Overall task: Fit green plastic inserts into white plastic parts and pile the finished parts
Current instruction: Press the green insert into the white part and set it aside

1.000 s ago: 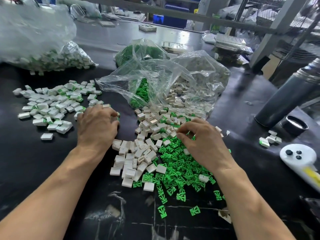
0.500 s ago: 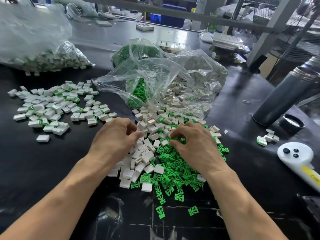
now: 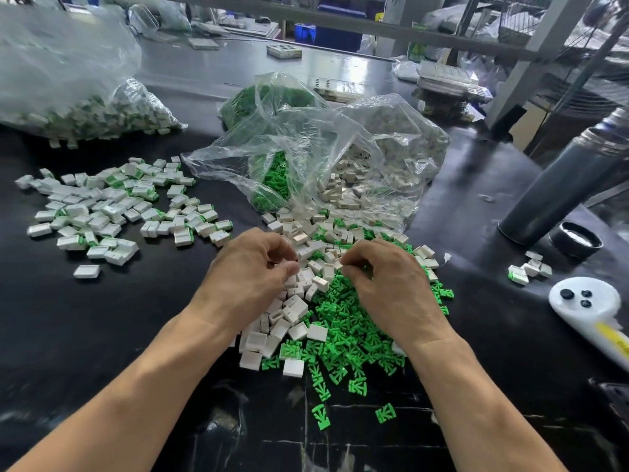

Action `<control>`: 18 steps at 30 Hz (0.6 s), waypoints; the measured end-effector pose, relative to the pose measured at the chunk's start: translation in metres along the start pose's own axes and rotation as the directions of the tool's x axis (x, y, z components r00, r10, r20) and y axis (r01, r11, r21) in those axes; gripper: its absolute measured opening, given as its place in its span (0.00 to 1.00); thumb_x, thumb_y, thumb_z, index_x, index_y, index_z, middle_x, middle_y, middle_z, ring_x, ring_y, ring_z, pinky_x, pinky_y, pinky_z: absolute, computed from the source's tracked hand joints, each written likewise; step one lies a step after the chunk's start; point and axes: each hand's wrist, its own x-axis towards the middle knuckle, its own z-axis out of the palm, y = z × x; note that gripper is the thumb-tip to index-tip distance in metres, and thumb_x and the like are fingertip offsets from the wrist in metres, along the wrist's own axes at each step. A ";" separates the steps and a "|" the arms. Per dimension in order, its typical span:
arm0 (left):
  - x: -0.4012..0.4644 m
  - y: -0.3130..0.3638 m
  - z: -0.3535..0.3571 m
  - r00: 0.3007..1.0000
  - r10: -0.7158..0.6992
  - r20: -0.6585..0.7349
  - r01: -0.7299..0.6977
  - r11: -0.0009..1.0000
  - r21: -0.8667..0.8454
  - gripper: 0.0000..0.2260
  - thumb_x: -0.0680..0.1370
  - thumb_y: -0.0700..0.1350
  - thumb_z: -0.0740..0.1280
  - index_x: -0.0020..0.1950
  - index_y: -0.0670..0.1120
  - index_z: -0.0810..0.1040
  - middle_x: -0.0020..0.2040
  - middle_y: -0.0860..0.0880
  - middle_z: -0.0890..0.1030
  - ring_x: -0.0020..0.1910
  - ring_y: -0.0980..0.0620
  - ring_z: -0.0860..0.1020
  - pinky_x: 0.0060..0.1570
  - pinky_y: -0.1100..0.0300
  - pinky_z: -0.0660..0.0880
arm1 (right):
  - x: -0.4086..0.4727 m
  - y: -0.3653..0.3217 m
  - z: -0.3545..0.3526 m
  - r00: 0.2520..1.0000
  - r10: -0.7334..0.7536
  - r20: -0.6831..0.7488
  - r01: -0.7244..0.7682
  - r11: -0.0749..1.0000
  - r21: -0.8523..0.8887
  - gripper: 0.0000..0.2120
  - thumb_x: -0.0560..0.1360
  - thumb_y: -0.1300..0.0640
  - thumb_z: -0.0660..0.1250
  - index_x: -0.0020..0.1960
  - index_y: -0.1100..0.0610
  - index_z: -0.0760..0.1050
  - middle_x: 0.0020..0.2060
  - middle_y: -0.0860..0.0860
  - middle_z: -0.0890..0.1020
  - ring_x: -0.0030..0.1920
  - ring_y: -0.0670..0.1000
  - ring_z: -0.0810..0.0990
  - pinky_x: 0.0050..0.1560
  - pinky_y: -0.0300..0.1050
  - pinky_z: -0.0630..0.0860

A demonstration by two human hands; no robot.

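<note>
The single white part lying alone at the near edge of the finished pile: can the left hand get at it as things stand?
Probably yes. The single white part lies alone on bare black table, to the left of the left hand, with nothing between them.

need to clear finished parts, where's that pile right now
Head view: the finished pile lies on the black table, left of the left hand, in front of the big bag.
</note>
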 end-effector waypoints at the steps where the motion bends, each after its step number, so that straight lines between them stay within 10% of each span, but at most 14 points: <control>1: 0.000 0.000 0.000 1.000 -0.003 0.014 0.003 0.999 0.039 0.04 0.76 0.52 0.75 0.45 0.59 0.81 0.46 0.59 0.77 0.44 0.62 0.76 0.48 0.61 0.74 | 0.000 0.000 0.000 1.000 0.001 -0.019 0.000 1.000 0.018 0.05 0.78 0.52 0.73 0.52 0.44 0.82 0.47 0.37 0.79 0.50 0.44 0.76 0.57 0.42 0.71; 9: 0.002 0.000 -0.002 0.994 -0.086 0.068 0.076 0.988 0.136 0.07 0.72 0.55 0.78 0.41 0.59 0.81 0.47 0.59 0.77 0.48 0.57 0.77 0.53 0.54 0.76 | 0.001 -0.003 -0.003 0.992 0.071 -0.100 -0.042 0.963 0.265 0.07 0.78 0.57 0.74 0.55 0.49 0.84 0.49 0.42 0.84 0.51 0.43 0.81 0.52 0.26 0.73; 18: -0.005 0.010 -0.001 0.997 0.061 -0.054 -0.072 0.970 -0.233 0.06 0.74 0.47 0.77 0.45 0.54 0.81 0.41 0.58 0.84 0.40 0.60 0.83 0.40 0.66 0.80 | 0.001 -0.004 -0.002 0.976 0.219 -0.008 -0.140 0.652 0.745 0.14 0.78 0.67 0.72 0.51 0.48 0.84 0.42 0.47 0.88 0.42 0.50 0.87 0.48 0.40 0.83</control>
